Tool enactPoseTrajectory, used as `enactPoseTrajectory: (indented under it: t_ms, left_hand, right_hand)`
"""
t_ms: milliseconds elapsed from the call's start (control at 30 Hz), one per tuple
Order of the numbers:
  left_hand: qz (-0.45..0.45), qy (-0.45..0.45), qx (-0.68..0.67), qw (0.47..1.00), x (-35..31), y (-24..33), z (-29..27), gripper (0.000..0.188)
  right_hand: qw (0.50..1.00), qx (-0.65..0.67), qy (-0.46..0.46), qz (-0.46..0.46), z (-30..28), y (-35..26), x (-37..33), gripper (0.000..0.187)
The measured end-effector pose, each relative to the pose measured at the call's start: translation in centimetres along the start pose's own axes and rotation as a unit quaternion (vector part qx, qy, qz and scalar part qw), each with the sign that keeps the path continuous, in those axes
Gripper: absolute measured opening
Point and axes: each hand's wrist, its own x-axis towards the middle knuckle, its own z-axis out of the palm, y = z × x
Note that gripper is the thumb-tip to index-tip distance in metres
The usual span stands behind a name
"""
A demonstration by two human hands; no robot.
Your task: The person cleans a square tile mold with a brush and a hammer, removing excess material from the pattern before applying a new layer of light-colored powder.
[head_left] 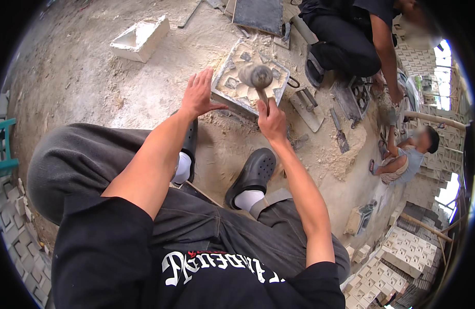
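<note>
A square metal mould stands on the dusty ground in front of me, filled with pale, sandy material around a raised pattern. In my right hand is the handle of a mallet; its rounded, dirty head is over the middle of the mould and slightly blurred. Whether the head touches the fill, I cannot tell. My left hand rests against the mould's left side with fingers stretched out and thumb along the near edge. A wire loop handle sticks out at the mould's right side.
A hollow pale block lies at upper left. Right of the mould are a metal plate with a bar handle, a trowel and another metal mould. A co-worker crouches beyond; another person squats farther right. Patterned blocks are stacked there.
</note>
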Motion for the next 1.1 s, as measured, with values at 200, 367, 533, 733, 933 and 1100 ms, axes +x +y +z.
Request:
enactPoseTrajectory:
  t_ms: [200, 367, 533, 733, 933, 1100]
  left_hand:
    - [0.021, 0.002, 0.017, 1.000, -0.2, 0.0, 0.2, 0.138]
    - [0.050, 0.006, 0.014, 0.999, 0.6, 0.8, 0.1, 0.137]
    - [0.079, 0.007, 0.028, 0.996, 0.6, 1.3, -0.3, 0.131]
    - [0.174, -0.028, 0.071, 0.982, 0.9, 3.1, 0.2, 0.116]
    - [0.196, -0.028, 0.078, 0.977, 0.4, 4.7, 1.4, 0.110]
    - [0.195, -0.036, 0.097, 0.975, 0.6, 6.3, 1.8, 0.107]
  right_hand:
    - [0.998, -0.019, -0.055, 0.029, -0.1, 0.1, -0.1, 0.045]
    - [0.992, -0.095, -0.084, -0.012, -0.2, 0.8, -0.4, 0.040]
    - [0.998, -0.039, -0.047, 0.016, -0.1, 0.0, -1.0, 0.042]
    - [0.999, 0.009, -0.004, 0.039, -1.3, 1.8, -1.0, 0.041]
    - [0.996, -0.057, -0.012, 0.064, -2.7, 2.8, -2.7, 0.040]
    - [0.997, -0.057, -0.024, 0.051, -3.9, 4.2, -4.4, 0.040]
